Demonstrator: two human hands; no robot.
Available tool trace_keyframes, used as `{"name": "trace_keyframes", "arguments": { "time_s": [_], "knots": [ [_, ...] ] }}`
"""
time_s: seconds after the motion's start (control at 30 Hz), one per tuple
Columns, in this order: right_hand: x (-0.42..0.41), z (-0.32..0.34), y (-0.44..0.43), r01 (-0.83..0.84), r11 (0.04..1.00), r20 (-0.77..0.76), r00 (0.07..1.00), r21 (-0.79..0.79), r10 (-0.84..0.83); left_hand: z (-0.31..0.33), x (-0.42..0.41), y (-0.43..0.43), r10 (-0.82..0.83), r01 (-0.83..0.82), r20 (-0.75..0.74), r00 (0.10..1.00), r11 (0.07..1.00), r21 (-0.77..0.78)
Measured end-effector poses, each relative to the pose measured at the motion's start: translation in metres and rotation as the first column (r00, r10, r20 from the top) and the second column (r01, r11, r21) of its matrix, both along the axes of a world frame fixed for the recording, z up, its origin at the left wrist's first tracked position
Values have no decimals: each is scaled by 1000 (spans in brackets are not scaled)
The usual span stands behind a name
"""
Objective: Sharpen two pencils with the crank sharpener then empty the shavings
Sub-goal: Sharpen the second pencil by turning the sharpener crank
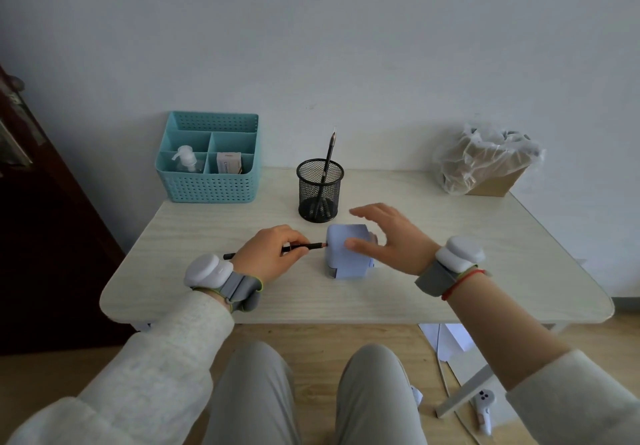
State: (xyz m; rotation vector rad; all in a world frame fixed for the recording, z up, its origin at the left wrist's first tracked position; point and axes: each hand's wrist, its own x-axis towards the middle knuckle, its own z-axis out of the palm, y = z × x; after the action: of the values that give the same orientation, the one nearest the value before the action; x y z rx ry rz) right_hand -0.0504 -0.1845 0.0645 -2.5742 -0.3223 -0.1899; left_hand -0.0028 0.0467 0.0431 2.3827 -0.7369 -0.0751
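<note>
Pinching dark pencil (311, 245) in L hand (270, 254), thumb & fingertips curled round shaft near front end, back end poking out left past the wrist. Aiming it right, roughly level, tip right at left face of pale-blue sharpener (346, 254); can't tell if already in the hole.

Judged step: feeding 1st pencil in. Keep shaft square to the hole, no tilt, else risk of snapped lead or lopsided cut. Push gently to a firm stop, no forcing. Slide fingers back a bit if too near the face.

Just behind: black mesh cup (320, 188) w/ 2nd pencil (329, 154) standing inside, leaning slightly, for the next round.

Mid table (346, 299), nearer front edge: sharpener body, prob. light and, as far as visible, held down by nothing, so likely to skid under a sideways push.

Hovering R hand (391, 237) over sharpener's right side, fingers spread wide & straight, thumb across the front, gripping nothing; touching or not, can't tell. No crank in view, prob. hidden behind that hand. Best to press R palm on top first to steady it, seat pencil, then move to crank.

Far right, back corner: plastic-lined cardboard box (485, 164), likely place for shavings later. Shavings tray not out yet.
</note>
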Motion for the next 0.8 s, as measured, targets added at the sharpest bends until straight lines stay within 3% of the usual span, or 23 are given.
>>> {"name": "trace_keyframes", "arguments": {
  "time_s": [0.17,0.8],
  "knots": [
    [4,-7,7,-66,996,-120,991,-66,58,2,1,-4,-8,7,30,1000,1000,5],
    [8,-5,9,-60,997,-91,994,53,65,6,7,-16,-30,26,133,991,999,26]
  ]
}}
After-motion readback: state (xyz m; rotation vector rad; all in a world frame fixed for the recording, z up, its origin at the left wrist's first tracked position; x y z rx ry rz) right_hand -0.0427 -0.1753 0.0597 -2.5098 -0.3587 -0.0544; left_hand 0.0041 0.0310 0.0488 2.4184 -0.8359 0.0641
